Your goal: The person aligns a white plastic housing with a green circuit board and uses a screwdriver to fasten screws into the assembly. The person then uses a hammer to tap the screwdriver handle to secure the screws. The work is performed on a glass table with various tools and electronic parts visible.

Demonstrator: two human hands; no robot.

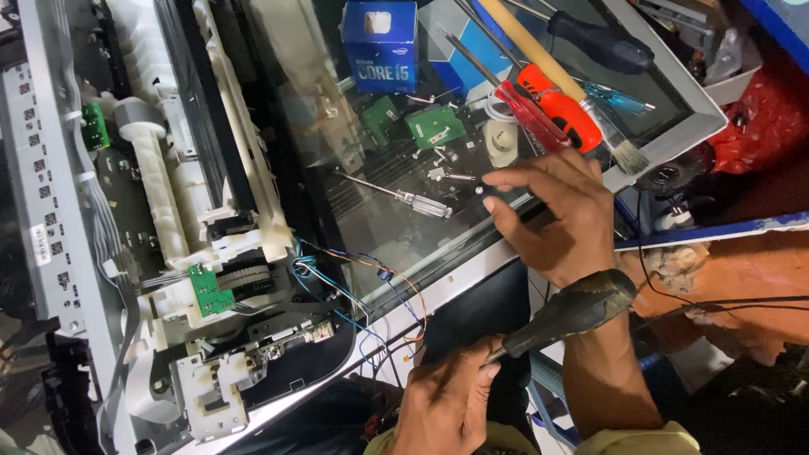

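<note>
The scanner glass lid (674, 126) is lying open like a shallow tray, and it is holding a scatter of loose parts: a blue cardboard box (380, 44), two small green circuit boards (436, 126), a white round plastic piece (502, 141), several tiny screws (440, 156), a slim clear-handled screwdriver (404, 196), a red-handled screwdriver (556, 105), a black-handled screwdriver (600, 44), a paintbrush (573, 88) with a wooden handle, and a blue-handled tool (619, 99). At the upper right a grey bin (729, 72) is sitting with small items inside that are too blurred to tell.

The right hand (560, 211) is hovering over the glass, fingers bent and pinching toward a very small bright piece (480, 190) at its fingertips; whether it is actually gripping it cannot be told. The left hand (447, 404) is clenching the metal shaft of a large screwdriver, whose worn black handle (573, 310) is sticking up and across the right wrist, below the edge of the lid.

To the left the opened printer (168, 253) is showing its insides: white rollers (156, 194), a green board (206, 291) beside a black gear, a grey metal frame (42, 168), and thin blue, orange and black wires (354, 286) trailing toward the left hand
</note>
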